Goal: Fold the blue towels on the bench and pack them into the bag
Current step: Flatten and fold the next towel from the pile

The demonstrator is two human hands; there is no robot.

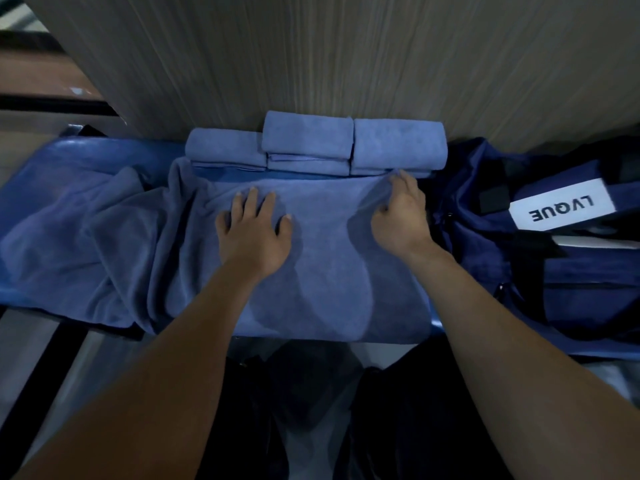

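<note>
**Towel spread flat, one corner pinched**

The spread towel [325,271] lies across the middle of the blue table [79,147], its near edge hanging over the front. The left hand [254,233] presses flat on it, fingers [251,199] straight and splayed, holding nothing. The right hand [403,216] is at the towel's far right corner, fingers curled and pinching the cloth there; the thumb's tip is hidden by the fold. Behind the spread towel, against the wall [311,57], sit three stacks of folded towels [315,143]. Left of it, another loose towel [69,237] lies crumpled. Right of it is the dark blue bag [571,278], cut off by the frame edge, its opening hard to make out, with a white label [561,207] reading LVQUE.
</note>
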